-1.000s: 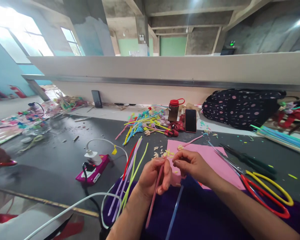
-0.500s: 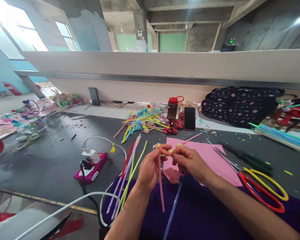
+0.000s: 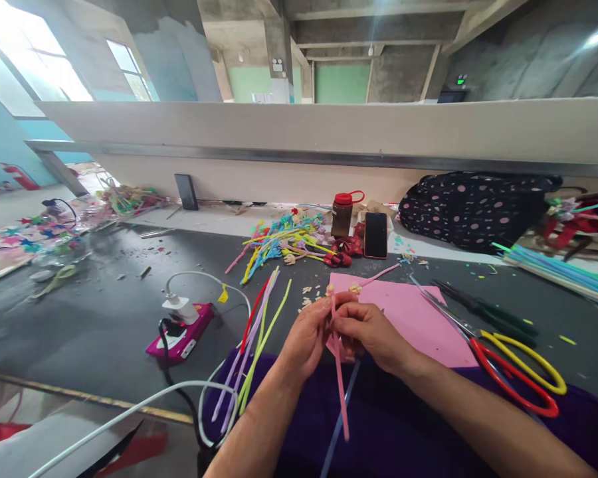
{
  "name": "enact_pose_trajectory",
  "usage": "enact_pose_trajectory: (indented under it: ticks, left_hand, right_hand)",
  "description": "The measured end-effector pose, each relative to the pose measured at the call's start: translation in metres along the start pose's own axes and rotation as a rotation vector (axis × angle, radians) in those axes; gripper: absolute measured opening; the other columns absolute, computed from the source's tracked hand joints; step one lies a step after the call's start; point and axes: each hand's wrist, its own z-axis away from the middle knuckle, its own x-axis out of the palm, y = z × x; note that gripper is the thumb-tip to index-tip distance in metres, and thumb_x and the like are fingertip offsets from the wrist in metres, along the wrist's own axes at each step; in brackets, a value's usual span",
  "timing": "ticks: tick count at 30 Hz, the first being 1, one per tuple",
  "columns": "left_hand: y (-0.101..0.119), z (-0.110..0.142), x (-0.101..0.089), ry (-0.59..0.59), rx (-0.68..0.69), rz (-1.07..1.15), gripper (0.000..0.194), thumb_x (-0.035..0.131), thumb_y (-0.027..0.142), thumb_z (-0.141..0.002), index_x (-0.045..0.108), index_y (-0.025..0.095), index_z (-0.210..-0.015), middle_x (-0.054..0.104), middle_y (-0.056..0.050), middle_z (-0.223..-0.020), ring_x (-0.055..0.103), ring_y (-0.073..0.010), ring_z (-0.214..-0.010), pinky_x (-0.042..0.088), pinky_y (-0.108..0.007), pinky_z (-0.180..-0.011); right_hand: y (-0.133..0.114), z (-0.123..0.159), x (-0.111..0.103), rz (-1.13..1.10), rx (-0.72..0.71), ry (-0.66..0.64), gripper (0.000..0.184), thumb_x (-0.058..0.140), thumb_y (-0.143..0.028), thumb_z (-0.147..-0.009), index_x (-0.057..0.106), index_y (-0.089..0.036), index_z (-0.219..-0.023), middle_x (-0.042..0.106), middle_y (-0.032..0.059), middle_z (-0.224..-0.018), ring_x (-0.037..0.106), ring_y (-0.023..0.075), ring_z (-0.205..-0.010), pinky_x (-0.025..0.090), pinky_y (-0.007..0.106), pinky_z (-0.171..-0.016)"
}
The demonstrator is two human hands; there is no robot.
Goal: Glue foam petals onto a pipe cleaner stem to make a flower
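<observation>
A pink pipe cleaner (image 3: 341,395) with a small pale-yellow tuft at its top hangs down between my hands. My left hand (image 3: 303,338) is closed round its upper part. Against the stem, just below the tuft, the thumb and forefinger of my right hand (image 3: 373,334) are pinched; its other fingers are curled and partly hidden. Behind the hands, a pink sheet (image 3: 423,325) lies on the dark table, and a second pink pipe cleaner (image 3: 383,273) with a yellowish end rests across its far edge. Small pale pieces (image 3: 306,299) are scattered beyond my left hand.
Red-and-yellow-handled scissors (image 3: 515,372) and dark-handled pliers (image 3: 488,312) lie right. Loose pipe cleaners (image 3: 259,338) and a purple power strip (image 3: 194,338) with cables sit left. Farther back are a colourful pipe-cleaner heap (image 3: 284,239), bottle (image 3: 341,218), phone (image 3: 375,236) and spotted bag (image 3: 468,209).
My right hand has moved left to meet my left hand and now pinches the pink stem. The stem has shifted right. Pale pieces beyond my left hand have come into view.
</observation>
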Motion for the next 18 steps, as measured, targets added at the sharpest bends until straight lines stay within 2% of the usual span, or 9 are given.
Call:
enact_pose_trajectory:
  ticks: [5,10,12,14,16,18]
  left_hand:
    - [-0.006,-0.005,-0.006,0.081,0.005,0.015,0.024,0.064,0.026,-0.073,0.067,0.009,-0.09,0.067,-0.008,-0.082,0.06,-0.0131,-0.068,0.045,-0.022,-0.063]
    - [-0.008,-0.01,-0.012,0.147,0.013,-0.049,0.024,0.066,0.028,-0.071,0.068,0.008,-0.083,0.067,-0.007,-0.074,0.059,-0.0113,-0.065,0.044,-0.02,-0.063]
    - [-0.006,-0.009,-0.014,0.189,0.017,-0.084,0.022,0.067,0.028,-0.069,0.068,0.009,-0.079,0.067,-0.006,-0.074,0.06,-0.0111,-0.066,0.044,-0.02,-0.062]
    - [-0.004,-0.008,-0.015,0.214,0.008,-0.122,0.019,0.068,0.029,-0.068,0.066,0.01,-0.073,0.067,-0.006,-0.073,0.06,-0.0109,-0.063,0.043,-0.019,-0.057]
    - [-0.001,-0.005,-0.014,0.183,-0.023,-0.167,0.019,0.068,0.03,-0.067,0.063,0.011,-0.068,0.066,-0.004,-0.066,0.057,-0.0092,-0.053,0.041,-0.018,-0.049]
    - [0.001,-0.003,-0.011,0.12,-0.1,-0.253,0.022,0.066,0.033,-0.068,0.062,0.012,-0.066,0.063,-0.003,-0.057,0.051,-0.0071,-0.04,0.035,-0.018,-0.041]
  right_hand:
    - [0.006,-0.001,0.003,0.079,-0.029,0.029,0.021,0.054,-0.029,-0.074,0.048,-0.017,-0.058,0.047,-0.0071,-0.037,0.039,0.0054,-0.03,0.026,0.016,-0.033]
    - [0.016,-0.004,0.003,0.2,-0.073,0.049,0.019,0.05,-0.027,-0.076,0.049,-0.017,-0.06,0.047,-0.0068,-0.041,0.041,0.0061,-0.033,0.03,0.017,-0.035]
    - [0.012,-0.003,-0.004,0.334,-0.094,0.019,0.018,0.051,-0.026,-0.075,0.053,-0.016,-0.06,0.048,-0.0059,-0.043,0.044,0.0067,-0.037,0.032,0.017,-0.038]
    - [0.001,-0.002,-0.016,0.502,-0.123,-0.073,0.017,0.057,-0.024,-0.072,0.058,-0.014,-0.058,0.052,-0.0041,-0.047,0.048,0.0079,-0.044,0.034,0.018,-0.042]
    - [-0.014,0.001,-0.032,0.588,-0.163,-0.037,0.019,0.056,-0.026,-0.074,0.061,-0.014,-0.059,0.051,-0.0039,-0.048,0.046,0.0078,-0.044,0.032,0.018,-0.042]
    - [-0.027,0.003,-0.046,0.599,-0.243,0.002,0.016,0.056,-0.024,-0.075,0.064,-0.014,-0.066,0.056,-0.0024,-0.057,0.048,0.0077,-0.047,0.035,0.019,-0.045]
